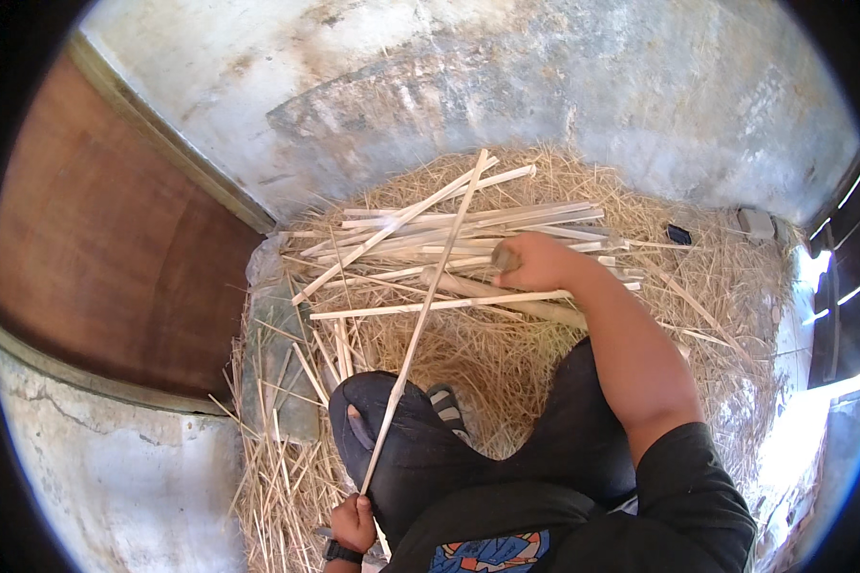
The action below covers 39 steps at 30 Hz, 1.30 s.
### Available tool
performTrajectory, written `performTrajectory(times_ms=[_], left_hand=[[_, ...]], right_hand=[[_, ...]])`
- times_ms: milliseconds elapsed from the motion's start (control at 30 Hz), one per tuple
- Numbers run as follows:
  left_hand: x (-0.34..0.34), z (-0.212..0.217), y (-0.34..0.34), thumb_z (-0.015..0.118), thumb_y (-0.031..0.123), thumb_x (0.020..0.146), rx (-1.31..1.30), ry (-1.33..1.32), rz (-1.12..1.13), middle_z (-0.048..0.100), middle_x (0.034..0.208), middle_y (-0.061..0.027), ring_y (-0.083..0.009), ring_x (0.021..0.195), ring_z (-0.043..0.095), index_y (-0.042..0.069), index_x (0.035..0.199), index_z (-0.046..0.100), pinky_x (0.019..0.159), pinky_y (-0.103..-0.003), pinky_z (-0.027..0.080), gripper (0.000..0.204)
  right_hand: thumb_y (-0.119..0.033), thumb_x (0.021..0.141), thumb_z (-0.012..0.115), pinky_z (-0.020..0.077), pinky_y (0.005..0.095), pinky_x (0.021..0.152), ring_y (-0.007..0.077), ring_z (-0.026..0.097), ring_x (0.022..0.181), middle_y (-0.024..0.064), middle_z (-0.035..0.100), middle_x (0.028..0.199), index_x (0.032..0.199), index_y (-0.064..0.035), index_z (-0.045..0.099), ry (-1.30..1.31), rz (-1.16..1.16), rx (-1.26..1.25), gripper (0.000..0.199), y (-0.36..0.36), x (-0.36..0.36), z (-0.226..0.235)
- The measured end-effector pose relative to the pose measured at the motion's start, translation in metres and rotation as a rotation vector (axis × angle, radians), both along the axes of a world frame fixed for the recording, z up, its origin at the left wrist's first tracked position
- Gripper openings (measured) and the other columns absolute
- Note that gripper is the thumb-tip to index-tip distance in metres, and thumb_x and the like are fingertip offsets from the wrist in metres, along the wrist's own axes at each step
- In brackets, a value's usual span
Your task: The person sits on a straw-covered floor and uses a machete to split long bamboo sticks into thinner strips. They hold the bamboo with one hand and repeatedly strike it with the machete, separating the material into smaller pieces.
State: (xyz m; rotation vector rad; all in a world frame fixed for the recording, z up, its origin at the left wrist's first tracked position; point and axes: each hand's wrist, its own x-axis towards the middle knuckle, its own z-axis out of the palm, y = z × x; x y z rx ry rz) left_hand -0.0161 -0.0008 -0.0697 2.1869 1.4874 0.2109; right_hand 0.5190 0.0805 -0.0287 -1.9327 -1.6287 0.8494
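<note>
My left hand [354,522] is low at the left, beside my knee, its fingers closed on the lower part of a long, pale bamboo strip [413,346]. The strip slants up across my thigh and over a pile of split bamboo strips [392,227]. My right hand [537,262] is above the right side of that pile, closed in a fist. From the fist pokes the rounded brown end of a piece like a wooden handle [506,256]; the rest of it is hidden. A thicker bamboo length [545,310] lies just below this hand.
Thin shavings [631,191] cover the floor around my legs. More narrow strips [275,477] lie at the left, near a grey slab [282,382]. A brown door panel [115,239] stands left, a stained wall [564,86] ahead. A small black object [678,235] lies right.
</note>
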Motion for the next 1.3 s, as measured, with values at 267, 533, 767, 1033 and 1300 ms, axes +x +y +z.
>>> performTrajectory(times_ms=[267,533,767,1033,1300], left_hand=[[-0.004,0.002,-0.002,0.040,0.043,0.098,-0.010,-0.004,0.013,0.056,0.060,-0.0231,-0.0461,0.061,0.059,0.000,0.071,0.056,0.055,-0.050,0.045,0.053],[-0.006,-0.006,0.001,0.037,0.041,0.102,0.023,-0.022,-0.028,0.051,0.055,-0.0173,-0.0346,0.052,0.055,-0.001,0.071,0.052,0.052,-0.044,0.039,0.054],[-0.015,0.007,0.008,0.039,0.041,0.101,-0.296,-0.081,0.047,0.054,0.056,-0.0198,-0.0422,0.055,0.056,0.000,0.072,0.056,0.052,-0.046,0.042,0.053],[-0.012,-0.004,0.009,0.040,0.042,0.100,-0.081,-0.021,-0.015,0.055,0.058,-0.0216,-0.0426,0.056,0.058,-0.001,0.076,0.059,0.053,-0.047,0.043,0.053],[-0.027,0.005,0.018,0.040,0.044,0.102,-0.434,-0.150,0.057,0.050,0.053,-0.0151,-0.0293,0.049,0.052,0.000,0.072,0.055,0.051,-0.040,0.041,0.055]], right_hand=[[-0.029,0.076,0.075,0.0517,0.0421,0.075,0.0270,0.068,0.083,0.0110,0.071,0.090,0.099,-0.0095,0.069,-0.261,0.489,0.056,0.031,-0.003,-0.054,0.015],[-0.024,0.077,0.069,0.0522,0.0418,0.079,0.0301,0.067,0.089,0.0158,0.070,0.097,0.108,-0.0093,0.069,0.009,-0.106,0.166,0.034,0.006,0.009,-0.011],[-0.023,0.074,0.070,0.0513,0.0474,0.067,0.0337,0.066,0.077,0.0142,0.068,0.080,0.090,-0.0096,0.067,-0.404,0.462,0.110,0.021,-0.010,-0.073,0.022],[-0.025,0.077,0.069,0.0520,0.0431,0.082,0.0329,0.066,0.096,0.0168,0.070,0.102,0.105,-0.0051,0.070,0.116,-0.284,-0.040,0.034,0.013,0.017,-0.007],[-0.013,0.072,0.067,0.0538,0.0403,0.072,0.0330,0.068,0.079,0.0143,0.070,0.086,0.100,-0.0083,0.069,-0.440,0.446,0.077,0.029,-0.007,-0.081,0.028]])
